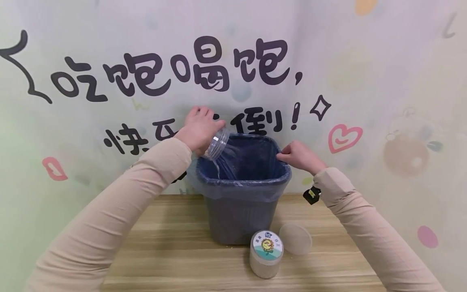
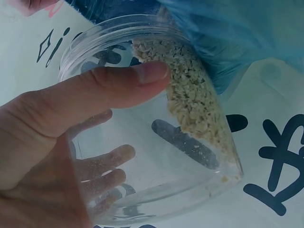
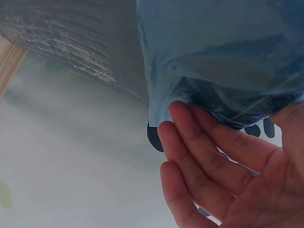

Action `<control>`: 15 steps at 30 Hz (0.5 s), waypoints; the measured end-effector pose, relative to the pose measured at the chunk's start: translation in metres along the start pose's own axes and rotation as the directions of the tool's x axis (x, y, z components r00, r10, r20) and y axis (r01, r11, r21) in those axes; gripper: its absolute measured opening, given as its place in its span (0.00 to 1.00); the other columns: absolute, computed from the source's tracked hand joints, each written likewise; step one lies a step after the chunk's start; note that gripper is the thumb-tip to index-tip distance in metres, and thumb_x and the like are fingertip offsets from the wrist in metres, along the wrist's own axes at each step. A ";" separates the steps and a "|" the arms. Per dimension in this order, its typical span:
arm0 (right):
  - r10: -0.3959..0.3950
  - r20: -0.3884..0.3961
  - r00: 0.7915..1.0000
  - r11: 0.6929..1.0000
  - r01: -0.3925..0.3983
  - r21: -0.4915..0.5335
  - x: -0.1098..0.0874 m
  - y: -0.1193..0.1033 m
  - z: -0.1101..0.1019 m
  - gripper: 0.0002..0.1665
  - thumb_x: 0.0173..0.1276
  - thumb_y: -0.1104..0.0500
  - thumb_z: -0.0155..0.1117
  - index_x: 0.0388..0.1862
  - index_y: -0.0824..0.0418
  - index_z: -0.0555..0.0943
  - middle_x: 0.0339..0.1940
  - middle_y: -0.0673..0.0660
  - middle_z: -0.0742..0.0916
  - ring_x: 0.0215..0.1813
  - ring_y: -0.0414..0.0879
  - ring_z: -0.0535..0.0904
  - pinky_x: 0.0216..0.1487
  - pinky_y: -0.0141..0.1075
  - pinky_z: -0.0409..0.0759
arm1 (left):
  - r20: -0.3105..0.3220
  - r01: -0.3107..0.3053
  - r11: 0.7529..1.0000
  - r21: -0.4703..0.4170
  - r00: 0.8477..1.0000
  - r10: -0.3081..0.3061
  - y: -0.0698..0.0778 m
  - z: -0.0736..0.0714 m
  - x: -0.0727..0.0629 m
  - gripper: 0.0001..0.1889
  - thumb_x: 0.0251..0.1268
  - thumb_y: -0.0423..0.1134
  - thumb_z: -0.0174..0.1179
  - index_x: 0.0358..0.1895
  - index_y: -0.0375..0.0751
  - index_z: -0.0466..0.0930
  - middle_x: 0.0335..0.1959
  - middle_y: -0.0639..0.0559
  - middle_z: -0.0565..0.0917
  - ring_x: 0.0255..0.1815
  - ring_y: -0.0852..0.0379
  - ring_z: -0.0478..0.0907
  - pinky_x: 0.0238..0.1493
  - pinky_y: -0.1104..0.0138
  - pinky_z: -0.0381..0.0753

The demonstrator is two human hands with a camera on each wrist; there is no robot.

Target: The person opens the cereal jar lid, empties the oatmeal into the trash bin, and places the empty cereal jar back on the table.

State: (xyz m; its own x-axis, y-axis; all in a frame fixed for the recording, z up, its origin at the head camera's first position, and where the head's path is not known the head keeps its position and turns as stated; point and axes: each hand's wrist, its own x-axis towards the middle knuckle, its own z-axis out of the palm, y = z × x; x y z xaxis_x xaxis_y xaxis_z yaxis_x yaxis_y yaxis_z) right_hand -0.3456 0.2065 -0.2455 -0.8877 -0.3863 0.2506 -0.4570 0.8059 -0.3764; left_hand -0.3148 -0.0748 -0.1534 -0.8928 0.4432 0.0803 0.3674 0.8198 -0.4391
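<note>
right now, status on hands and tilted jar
Left hand holds clear jar tilted, flakes inside. Right hand pinches bin liner. Lidded tub in front of bin, clear of hands.

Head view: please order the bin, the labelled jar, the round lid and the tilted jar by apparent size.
Largest to smallest:
Bin
Labelled jar
Round lid

Tilted jar: unsure; the left hand hides part.

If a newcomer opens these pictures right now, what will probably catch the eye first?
Probably the big dark lettering on the backdrop. Then the bin at the centre: the left hand holds a tilted clear jar with pale flakes at its left side, and the right hand pinches its right rim. In front stands a tub with a bright label on top.
</note>
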 end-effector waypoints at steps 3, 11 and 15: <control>-0.005 0.005 1.000 1.000 0.005 0.001 0.001 -0.001 0.000 0.21 0.66 0.60 0.57 0.11 0.58 0.72 0.10 0.44 0.64 0.17 0.40 0.60 0.22 0.34 0.57 | 0.032 0.003 1.000 0.012 0.999 -0.003 -0.002 -0.002 -0.001 0.52 0.29 0.33 0.78 0.69 0.49 0.64 0.62 0.36 0.66 0.64 0.39 0.58 0.65 0.48 0.55; 0.003 0.010 1.000 1.000 -0.003 0.006 0.000 -0.002 -0.001 0.20 0.66 0.60 0.57 0.12 0.58 0.74 0.10 0.44 0.65 0.17 0.40 0.60 0.22 0.34 0.57 | 0.062 -0.010 1.000 0.020 0.998 0.008 -0.003 -0.007 -0.001 0.52 0.29 0.33 0.78 0.68 0.48 0.64 0.61 0.37 0.67 0.62 0.40 0.59 0.64 0.49 0.57; 0.003 0.012 1.000 1.000 -0.003 0.006 -0.001 -0.002 -0.001 0.20 0.66 0.60 0.57 0.12 0.59 0.74 0.10 0.45 0.65 0.17 0.39 0.60 0.22 0.34 0.57 | 0.058 -0.017 0.999 0.034 0.998 0.015 -0.002 -0.008 -0.001 0.52 0.28 0.33 0.78 0.68 0.48 0.64 0.60 0.37 0.68 0.61 0.40 0.60 0.64 0.50 0.57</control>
State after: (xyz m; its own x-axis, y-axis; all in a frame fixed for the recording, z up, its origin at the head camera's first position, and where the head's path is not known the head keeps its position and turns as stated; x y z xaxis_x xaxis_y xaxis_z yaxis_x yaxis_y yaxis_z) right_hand -0.3438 0.2055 -0.2439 -0.8896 -0.3893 0.2388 -0.4546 0.8042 -0.3829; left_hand -0.3121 -0.0737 -0.1455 -0.9008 0.4337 0.0212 0.3738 0.7994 -0.4704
